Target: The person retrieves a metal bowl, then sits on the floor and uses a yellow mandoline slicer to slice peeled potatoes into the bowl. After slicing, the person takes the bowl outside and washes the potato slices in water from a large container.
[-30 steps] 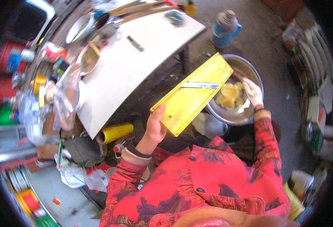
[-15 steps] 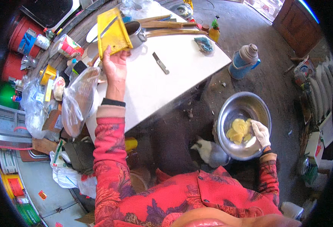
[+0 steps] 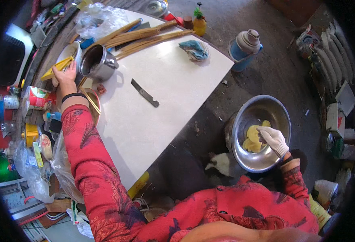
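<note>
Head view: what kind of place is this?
Probably a home or small workshop kitchen area with a rough floor. A white table carries a cleaver and a metal pot; a steel basin of yellow slices sits low by a blue thermos flask.

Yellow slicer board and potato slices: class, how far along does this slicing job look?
Done: pale yellow slices already lie in the metal bowl. In hand: the left hand holds the yellow slicer board at the far left edge of the white table, beside a metal pot; the gloved right hand rests on the slices. Left: the knife lies untouched on the table.
</note>
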Motion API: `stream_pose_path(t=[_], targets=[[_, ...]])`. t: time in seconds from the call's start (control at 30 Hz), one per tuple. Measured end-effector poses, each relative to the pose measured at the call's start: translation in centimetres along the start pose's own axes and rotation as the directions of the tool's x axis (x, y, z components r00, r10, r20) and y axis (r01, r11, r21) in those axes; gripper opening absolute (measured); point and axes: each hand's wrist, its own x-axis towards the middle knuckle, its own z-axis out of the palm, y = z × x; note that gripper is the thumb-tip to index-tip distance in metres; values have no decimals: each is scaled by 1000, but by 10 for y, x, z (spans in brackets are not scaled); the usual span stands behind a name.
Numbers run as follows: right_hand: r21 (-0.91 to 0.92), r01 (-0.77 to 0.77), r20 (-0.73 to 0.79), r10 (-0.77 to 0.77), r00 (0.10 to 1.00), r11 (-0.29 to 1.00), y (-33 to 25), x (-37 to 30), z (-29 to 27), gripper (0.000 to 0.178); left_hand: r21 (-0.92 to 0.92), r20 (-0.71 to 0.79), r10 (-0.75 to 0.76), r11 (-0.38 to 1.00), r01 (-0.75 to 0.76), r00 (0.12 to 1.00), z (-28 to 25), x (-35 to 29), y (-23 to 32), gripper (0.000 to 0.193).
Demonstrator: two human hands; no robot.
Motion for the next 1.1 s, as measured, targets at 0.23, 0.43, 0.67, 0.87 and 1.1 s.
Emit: stream_pose_path(t=[0.23, 0.43, 0.67, 0.87, 1.1], targets=[[132, 165, 138, -183, 973, 977, -23, -6, 9, 33, 217, 47, -159, 965, 146, 986, -8, -2, 9, 59], [957, -27, 78, -167, 983, 289, -39, -10, 6, 71, 578, 293, 24, 792, -197, 956, 54, -110, -12, 46], [959, -214, 148, -316, 937, -186, -50, -25, 20, 76, 652, 652, -652, 743, 153, 387, 19, -480, -258, 69], [920, -352, 249, -437, 864, -173, -28, -32, 47, 67, 498, 355, -661, 732, 465, 662, 7, -604, -337, 36], [983, -180, 181, -317, 931, 34, 16, -25, 41, 62, 509, 190, -757, 620, 597, 625, -16, -601, -387, 31]])
